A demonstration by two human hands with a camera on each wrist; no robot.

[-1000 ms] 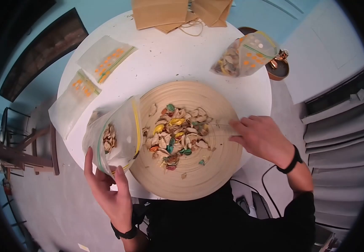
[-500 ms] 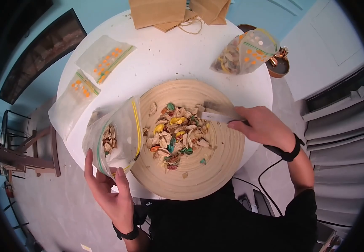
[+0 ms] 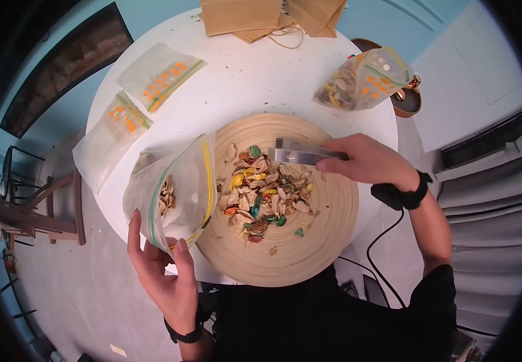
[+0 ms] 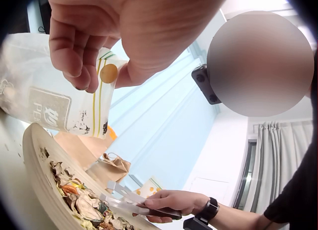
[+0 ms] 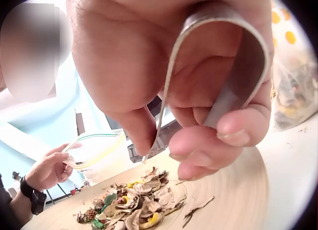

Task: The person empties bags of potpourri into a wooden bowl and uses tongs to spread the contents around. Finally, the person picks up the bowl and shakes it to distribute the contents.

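My right hand (image 3: pixel 369 158) grips metal tongs (image 3: pixel 300 154) near their bent end, fingers on one arm and thumb on the other. The tong tips are apart, over the far edge of a potpourri heap (image 3: pixel 267 196) of dried petals with yellow, green and orange pieces. That heap lies on a round wooden plate (image 3: pixel 327 229). With thumb and fingers, my left hand (image 3: pixel 167 271) pinches the near rim of a clear zip bag (image 3: pixel 191 181). Its mouth is spread toward the plate, and some brown dried petals (image 3: pixel 167 196) lie inside.
Two flat zip bags (image 3: pixel 161 75) with orange dots lie at the table's left. A filled zip bag (image 3: pixel 357 81) stands at the far right, by a brown tray (image 3: pixel 408 105). Brown paper bags (image 3: pixel 243 15) are at the back edge. Crumbs dot the white table (image 3: pixel 230 90).
My right hand has moved the tongs from the plate's right side to the far edge of the heap. The left hand keeps its hold on the bag. The head view has shifted slightly.
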